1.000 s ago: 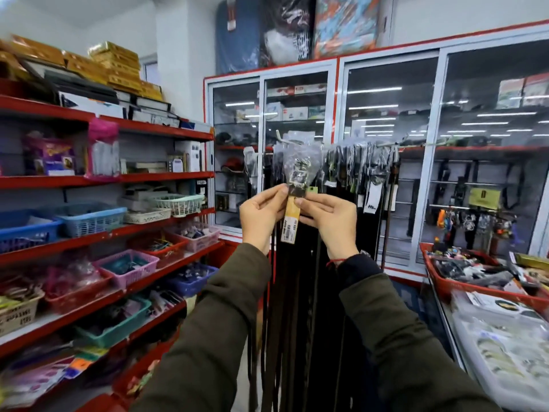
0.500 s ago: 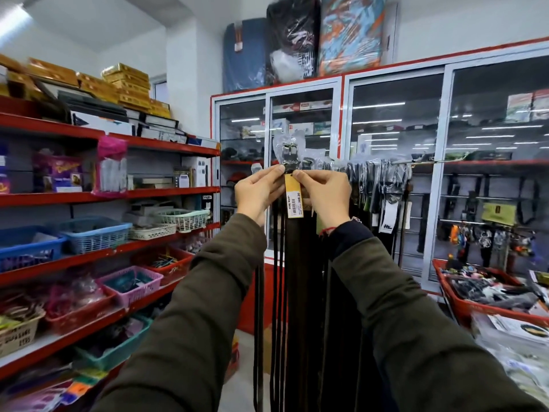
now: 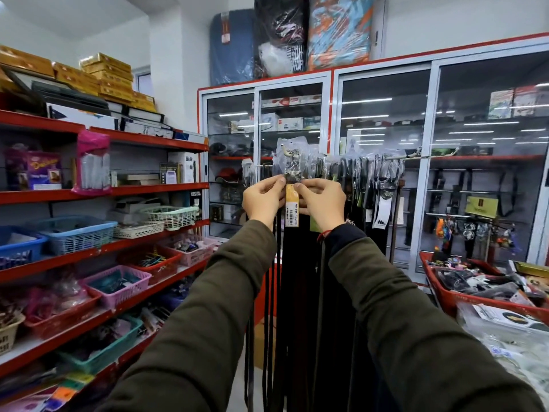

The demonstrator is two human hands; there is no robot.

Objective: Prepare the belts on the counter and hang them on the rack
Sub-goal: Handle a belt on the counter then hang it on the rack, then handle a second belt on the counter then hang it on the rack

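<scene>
A dark belt (image 3: 294, 263) hangs straight down in front of me, its buckle wrapped in clear plastic (image 3: 291, 162) and a yellow price tag (image 3: 292, 208) just below. My left hand (image 3: 263, 199) and my right hand (image 3: 322, 202) both pinch the belt right under the buckle, one on each side of the tag. The buckle is held up at the metal rack bar (image 3: 416, 156), where several other bagged belts (image 3: 371, 179) hang in a row. Whether the buckle's hook is on the bar is hidden by the plastic.
Red shelves (image 3: 124, 248) with plastic baskets run along the left. Glass display cabinets (image 3: 383, 120) stand behind the rack. A red tray of goods (image 3: 451, 295) and a counter of packaged items (image 3: 505, 331) sit at the right.
Both hands have lifted the belt's buckle from chest height up to the level of the rack bar. The camera has tilted upward with them.
</scene>
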